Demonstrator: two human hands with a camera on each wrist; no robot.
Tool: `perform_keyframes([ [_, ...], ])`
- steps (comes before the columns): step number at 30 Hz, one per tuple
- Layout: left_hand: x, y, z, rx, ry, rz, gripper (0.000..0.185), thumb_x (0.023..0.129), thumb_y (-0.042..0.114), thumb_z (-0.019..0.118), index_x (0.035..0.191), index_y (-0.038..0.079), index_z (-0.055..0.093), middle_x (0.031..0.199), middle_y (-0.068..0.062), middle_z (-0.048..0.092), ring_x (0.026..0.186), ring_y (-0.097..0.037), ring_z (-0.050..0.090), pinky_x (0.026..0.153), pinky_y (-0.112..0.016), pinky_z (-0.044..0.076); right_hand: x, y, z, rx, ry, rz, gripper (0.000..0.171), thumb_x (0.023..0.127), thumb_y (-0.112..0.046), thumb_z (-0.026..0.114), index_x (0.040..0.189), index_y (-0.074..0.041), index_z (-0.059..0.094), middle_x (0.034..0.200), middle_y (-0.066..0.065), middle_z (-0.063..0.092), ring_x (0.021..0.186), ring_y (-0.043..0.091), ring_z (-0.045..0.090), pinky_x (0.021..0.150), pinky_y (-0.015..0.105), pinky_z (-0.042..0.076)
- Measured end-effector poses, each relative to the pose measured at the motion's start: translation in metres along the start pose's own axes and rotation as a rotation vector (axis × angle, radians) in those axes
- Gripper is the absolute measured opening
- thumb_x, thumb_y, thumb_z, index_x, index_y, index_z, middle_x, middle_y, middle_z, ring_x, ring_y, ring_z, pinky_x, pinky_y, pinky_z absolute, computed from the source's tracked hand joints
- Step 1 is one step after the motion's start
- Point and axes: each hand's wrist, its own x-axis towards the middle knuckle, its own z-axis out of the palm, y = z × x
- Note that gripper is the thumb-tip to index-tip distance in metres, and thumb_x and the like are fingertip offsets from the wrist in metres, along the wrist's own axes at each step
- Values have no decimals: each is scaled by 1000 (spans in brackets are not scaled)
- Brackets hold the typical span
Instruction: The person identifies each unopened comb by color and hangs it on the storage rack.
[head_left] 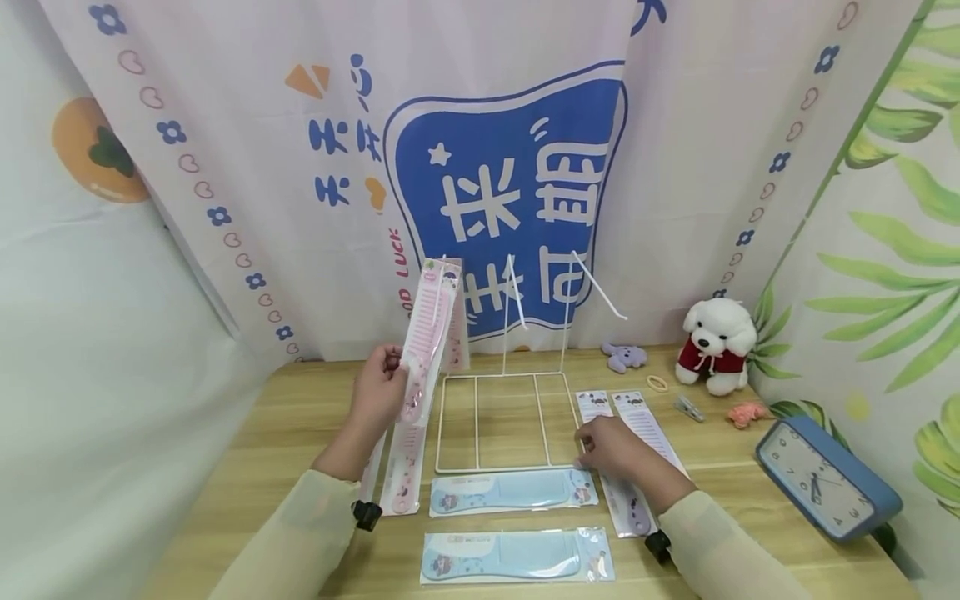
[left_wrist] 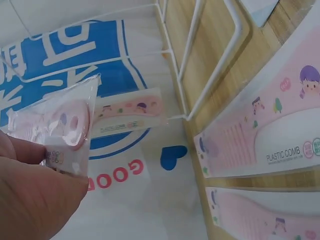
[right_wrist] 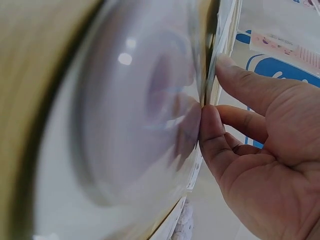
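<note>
My left hand (head_left: 378,387) pinches a pink comb in a clear packet (head_left: 427,342), held upright by the left side of a white wire rack (head_left: 507,375). Behind it, another packed pink comb (left_wrist: 127,112) hangs at the rack's left side. Packed pink combs (head_left: 405,471) lie on the table below this hand. At the rack's front right corner, my right hand (head_left: 611,450) holds the base wire between thumb and fingers; the contact is partly hidden. Two packed purple combs (head_left: 651,429) lie beside and under that hand. The rack's middle and right hooks (head_left: 600,287) carry nothing.
Two packed blue combs (head_left: 517,557) lie in front of the rack on the wooden table (head_left: 273,454). To the right are a white plush dog (head_left: 716,346), a purple toy (head_left: 624,357), a clip (head_left: 688,408), an orange toy (head_left: 747,414) and a blue clock (head_left: 828,479).
</note>
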Motion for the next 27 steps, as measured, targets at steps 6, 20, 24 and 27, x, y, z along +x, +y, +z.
perform_keyframes([
  [6,14,-8,11,35,17,3,31,107,6,57,138,4,58,134,-21,65,121,-36,63,106,-49,57,1,-3,-1,-8,5,-10,19,92,-16,89,86,-15,70,75,0,57,72,16,53,65,31,41],
  [20,45,-20,39,-7,3,39,18,106,3,59,124,1,62,132,-25,68,123,-40,67,105,-52,60,0,-3,-1,-17,10,-18,23,91,-16,89,83,-16,67,74,-2,54,71,14,50,64,29,39],
  [24,51,-21,47,-11,-5,4,19,107,4,59,125,2,63,127,-22,67,118,-37,66,102,-49,61,0,-3,-1,-11,4,-17,23,92,-15,89,83,-16,67,72,-2,54,69,14,50,63,29,39],
  [27,56,-20,52,-7,-18,-20,19,108,7,61,126,3,63,126,-20,66,118,-34,65,103,-47,60,1,-4,-1,-7,8,-10,22,91,-15,89,84,-15,68,73,-1,55,70,14,51,64,29,39],
])
